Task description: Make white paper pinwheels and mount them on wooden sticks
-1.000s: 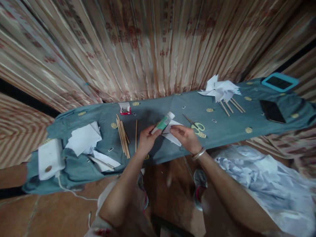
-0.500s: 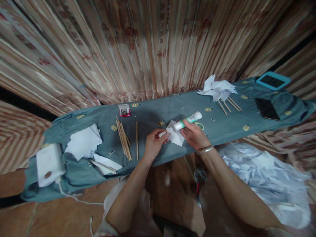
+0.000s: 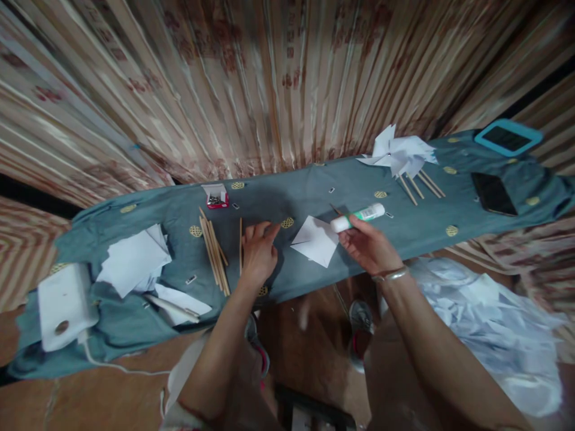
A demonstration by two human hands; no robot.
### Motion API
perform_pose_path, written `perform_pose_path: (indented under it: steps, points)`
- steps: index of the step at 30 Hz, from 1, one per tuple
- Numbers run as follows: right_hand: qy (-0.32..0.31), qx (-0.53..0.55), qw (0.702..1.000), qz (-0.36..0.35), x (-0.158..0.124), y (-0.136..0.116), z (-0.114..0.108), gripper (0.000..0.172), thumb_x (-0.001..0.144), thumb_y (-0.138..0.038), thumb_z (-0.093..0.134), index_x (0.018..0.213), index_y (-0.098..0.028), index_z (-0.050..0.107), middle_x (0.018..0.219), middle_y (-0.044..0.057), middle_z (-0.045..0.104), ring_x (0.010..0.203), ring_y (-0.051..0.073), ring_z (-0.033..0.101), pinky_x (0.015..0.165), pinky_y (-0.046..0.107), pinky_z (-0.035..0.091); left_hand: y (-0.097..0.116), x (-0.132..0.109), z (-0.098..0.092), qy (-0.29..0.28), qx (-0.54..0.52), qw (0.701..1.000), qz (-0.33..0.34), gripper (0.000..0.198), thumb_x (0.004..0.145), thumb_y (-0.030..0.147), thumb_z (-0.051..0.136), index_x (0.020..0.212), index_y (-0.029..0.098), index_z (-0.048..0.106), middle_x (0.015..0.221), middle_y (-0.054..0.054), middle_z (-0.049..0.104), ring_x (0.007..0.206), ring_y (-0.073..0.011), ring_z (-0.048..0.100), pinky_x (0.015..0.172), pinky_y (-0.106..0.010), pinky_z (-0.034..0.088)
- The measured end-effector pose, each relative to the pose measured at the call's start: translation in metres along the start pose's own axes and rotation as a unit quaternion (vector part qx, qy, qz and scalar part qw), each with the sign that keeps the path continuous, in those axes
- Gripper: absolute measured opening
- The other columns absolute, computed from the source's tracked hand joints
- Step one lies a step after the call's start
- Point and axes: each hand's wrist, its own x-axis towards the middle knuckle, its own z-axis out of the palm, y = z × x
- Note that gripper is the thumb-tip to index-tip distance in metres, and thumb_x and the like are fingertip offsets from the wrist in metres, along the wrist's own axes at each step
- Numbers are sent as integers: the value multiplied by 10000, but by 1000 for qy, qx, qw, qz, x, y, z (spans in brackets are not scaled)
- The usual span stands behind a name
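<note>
At the near edge: left hand (image 3: pixel 260 250) flat on surface (image 3: pixel 305 196), fingers loose, empty, beside single stick (image 3: pixel 241 239) | folded paper (image 3: pixel 315 240) between both hands | right hand (image 3: pixel 367 246) grips glue stick (image 3: pixel 359 215), axis left-right, white end toward paper | beyond: pinwheels (image 3: pixel 398 154)

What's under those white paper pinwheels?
Wooden sticks poke out from under the pinwheels, lying on the blue cloth. The paper covers their top ends, so how they join cannot be seen.

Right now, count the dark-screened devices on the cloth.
2: a blue-cased tablet at the far right end; a black phone just in front of it. Others may be hidden under the paper.
</note>
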Motion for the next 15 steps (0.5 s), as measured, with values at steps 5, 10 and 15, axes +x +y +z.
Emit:
perform_pose_path:
  steps: [5,10,15]
  points:
    - [19,-34,997,-71,2,-3,-11,226,554,-245,867,667,-176,685,656,-39,690,566,62,619,540,138,535,13,5,2,2,-35,999,-6,600,745,81,492,1340,153,477,1374,-140,501,1262,-336,392,965,-526,402]
    - [10,-122,981,-154,4,4,-17,281,547,-379,866,686,-196,703,672,-39,684,610,77,610,569,180,506,39,0,9,54,-93,990,91,466,816,94,470,1273,163,536,1302,-114,564,1261,-258,428,1038,-459,361]
    - [-14,-242,948,-208,10,14,-23,281,675,-454,766,746,-198,673,670,-20,672,621,131,606,613,270,495,64,-11,28,-18,-99,983,157,369,896,326,516,1241,207,572,1382,-135,492,1345,-299,348,1038,-516,350]
